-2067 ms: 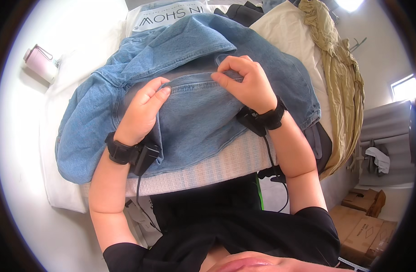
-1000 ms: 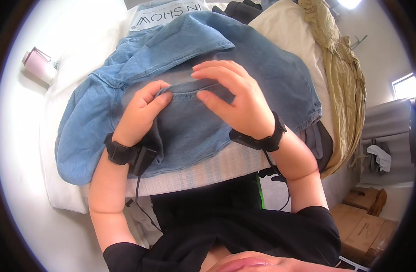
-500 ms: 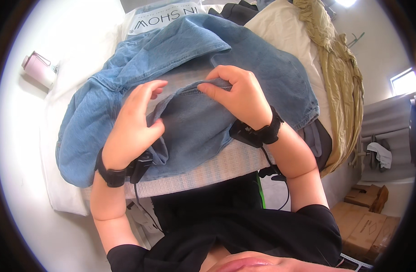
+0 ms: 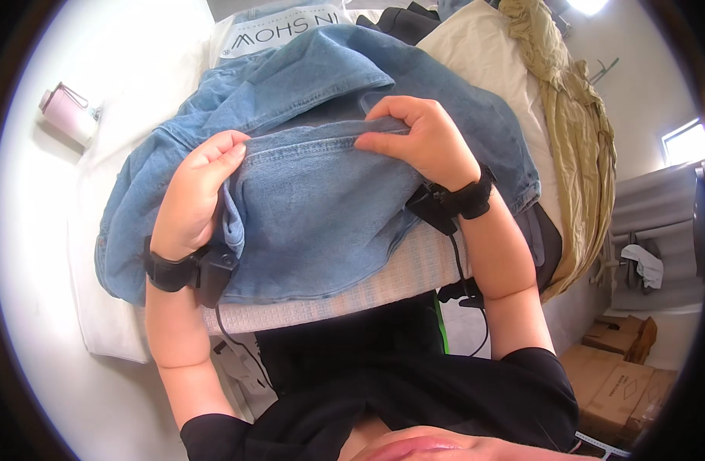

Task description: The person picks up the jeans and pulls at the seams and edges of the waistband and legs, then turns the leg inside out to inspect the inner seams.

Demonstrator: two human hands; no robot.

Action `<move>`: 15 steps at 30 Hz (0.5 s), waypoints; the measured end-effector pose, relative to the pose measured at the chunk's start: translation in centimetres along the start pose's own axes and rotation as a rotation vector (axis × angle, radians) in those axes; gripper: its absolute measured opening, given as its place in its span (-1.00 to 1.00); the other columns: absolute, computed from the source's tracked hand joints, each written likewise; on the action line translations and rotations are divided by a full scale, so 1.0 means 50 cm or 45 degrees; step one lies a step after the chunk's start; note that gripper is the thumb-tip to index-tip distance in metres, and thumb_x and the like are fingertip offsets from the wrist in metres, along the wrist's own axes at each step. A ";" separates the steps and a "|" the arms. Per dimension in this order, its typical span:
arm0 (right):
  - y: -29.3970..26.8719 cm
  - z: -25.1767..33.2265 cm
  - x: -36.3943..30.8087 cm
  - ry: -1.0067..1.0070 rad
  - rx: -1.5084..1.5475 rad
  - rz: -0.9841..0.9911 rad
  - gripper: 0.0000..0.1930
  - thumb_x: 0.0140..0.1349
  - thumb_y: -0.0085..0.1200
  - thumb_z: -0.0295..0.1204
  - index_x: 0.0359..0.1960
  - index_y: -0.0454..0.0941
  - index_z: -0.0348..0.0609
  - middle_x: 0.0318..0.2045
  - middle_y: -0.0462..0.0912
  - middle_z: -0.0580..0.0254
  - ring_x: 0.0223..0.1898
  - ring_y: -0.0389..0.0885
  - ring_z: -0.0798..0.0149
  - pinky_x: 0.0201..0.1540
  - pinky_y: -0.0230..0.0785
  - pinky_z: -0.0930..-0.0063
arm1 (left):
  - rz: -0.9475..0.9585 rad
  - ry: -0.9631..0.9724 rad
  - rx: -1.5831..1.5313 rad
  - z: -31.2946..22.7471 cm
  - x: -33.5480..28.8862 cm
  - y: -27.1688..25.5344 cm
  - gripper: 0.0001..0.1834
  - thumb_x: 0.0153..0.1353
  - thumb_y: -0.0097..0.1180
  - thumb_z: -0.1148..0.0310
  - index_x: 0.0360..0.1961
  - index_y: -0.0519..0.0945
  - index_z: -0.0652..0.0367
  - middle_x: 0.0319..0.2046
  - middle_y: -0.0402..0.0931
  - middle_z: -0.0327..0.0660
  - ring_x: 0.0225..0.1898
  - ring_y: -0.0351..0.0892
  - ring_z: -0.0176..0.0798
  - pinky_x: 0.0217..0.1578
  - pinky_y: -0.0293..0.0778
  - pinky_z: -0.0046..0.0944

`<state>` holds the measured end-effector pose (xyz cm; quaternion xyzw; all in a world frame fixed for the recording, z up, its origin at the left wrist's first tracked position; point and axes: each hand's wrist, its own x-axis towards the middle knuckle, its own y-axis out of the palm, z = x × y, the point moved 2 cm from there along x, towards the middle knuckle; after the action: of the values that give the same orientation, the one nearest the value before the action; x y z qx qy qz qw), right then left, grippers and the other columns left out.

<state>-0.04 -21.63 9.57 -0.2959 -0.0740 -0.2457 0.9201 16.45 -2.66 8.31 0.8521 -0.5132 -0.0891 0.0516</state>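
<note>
A light-blue denim garment [image 4: 314, 200] lies spread over the bed, its far part bunched in loose folds. One stitched edge of it is lifted and stretched between my hands. My left hand [image 4: 192, 188] is closed, pinching the left end of this edge between thumb and fingers. At the other end my right hand [image 4: 433, 146] pinches the same edge, thumb on the near side and fingers behind. Below the edge, the denim hangs fairly flat toward the bed's near side. Whether it is a jacket or trousers cannot be told.
The bed [image 4: 352, 280] has a pale checked cover. Behind the denim lie a printed plastic bag [image 4: 276, 31] and dark clothing [image 4: 399, 23]. Olive cloth [image 4: 575, 146] hangs along the right. A pink tumbler [image 4: 66, 115] stands far left; cardboard boxes [image 4: 614, 384] sit lower right. Cables run from both wristbands.
My left hand, open and off the edge before, has moved left and closed on the denim. The edge is now pulled straight. My right hand has shifted slightly right, still pinching.
</note>
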 end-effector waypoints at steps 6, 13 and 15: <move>-0.012 -0.029 0.003 0.053 0.005 -0.069 -0.71 -0.12 0.24 -0.34 -0.43 0.52 -0.30 -0.60 0.49 0.23 -0.52 0.41 0.43 -0.41 0.28 0.58 | -0.262 0.598 0.328 -0.083 -0.088 0.096 -0.77 0.14 -0.14 0.48 -0.16 0.39 0.30 -0.15 0.39 -0.12 -0.08 0.34 -0.30 -0.02 0.20 -0.35; -0.022 -0.002 0.000 0.048 0.054 -0.051 -0.78 -0.07 0.20 -0.45 -0.41 0.50 -0.32 -0.54 0.49 0.42 -0.47 0.36 0.59 -0.37 0.26 0.71 | 0.357 0.636 0.848 0.001 -0.071 0.159 -0.80 0.06 -0.04 0.46 -0.25 0.42 0.23 -0.05 0.32 -0.06 0.02 0.30 -0.19 0.04 0.16 -0.25; -0.041 -0.003 -0.003 0.090 0.188 -0.057 -0.72 -0.08 0.24 -0.34 -0.42 0.52 -0.32 -0.58 0.49 0.36 -0.48 0.37 0.55 -0.38 0.27 0.66 | 0.200 0.750 0.922 0.013 -0.032 0.120 -0.84 0.06 -0.06 0.54 -0.29 0.43 0.25 -0.11 0.34 -0.12 -0.06 0.32 -0.26 -0.02 0.20 -0.33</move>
<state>-1.18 -23.12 10.45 -0.2168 -0.0660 -0.2706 0.9357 10.39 -4.05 8.90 0.7628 -0.5376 0.3454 -0.0990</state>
